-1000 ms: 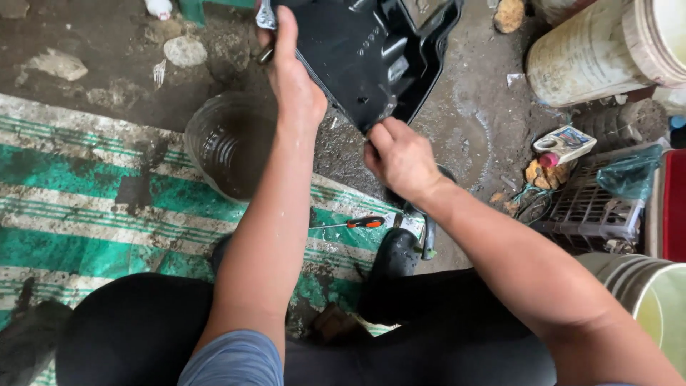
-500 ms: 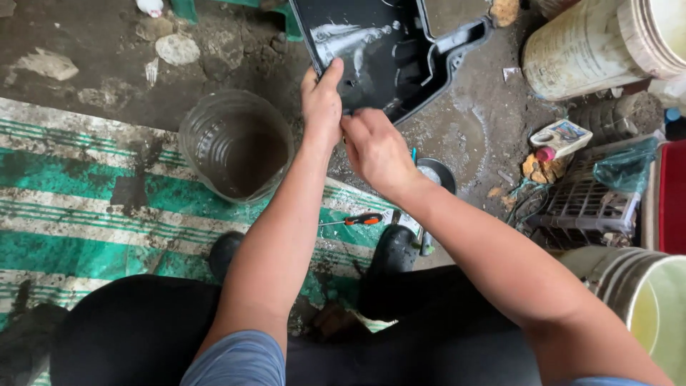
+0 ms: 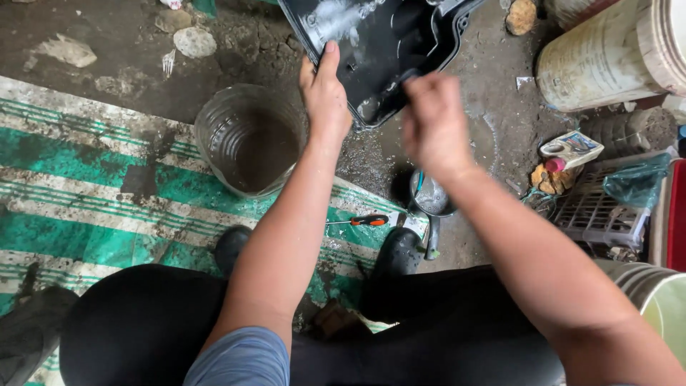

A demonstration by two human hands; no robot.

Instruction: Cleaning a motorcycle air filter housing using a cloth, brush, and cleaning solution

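- Your left hand (image 3: 325, 93) grips the near-left edge of the black plastic tray (image 3: 386, 43), thumb laid along its rim, holding it up at twelve o'clock over the dirt floor (image 3: 493, 121).
- Your right hand (image 3: 432, 121) is blurred, fingers curled against the tray's near corner; you cannot tell whether it pinches anything.
- A clear plastic container (image 3: 246, 139) of murky liquid stands at ten o'clock, just beside your left forearm.
- An orange-handled screwdriver (image 3: 361, 221) lies on the green striped mat (image 3: 78, 207), between your arms.
- A white bucket (image 3: 607, 50) sits at two o'clock.
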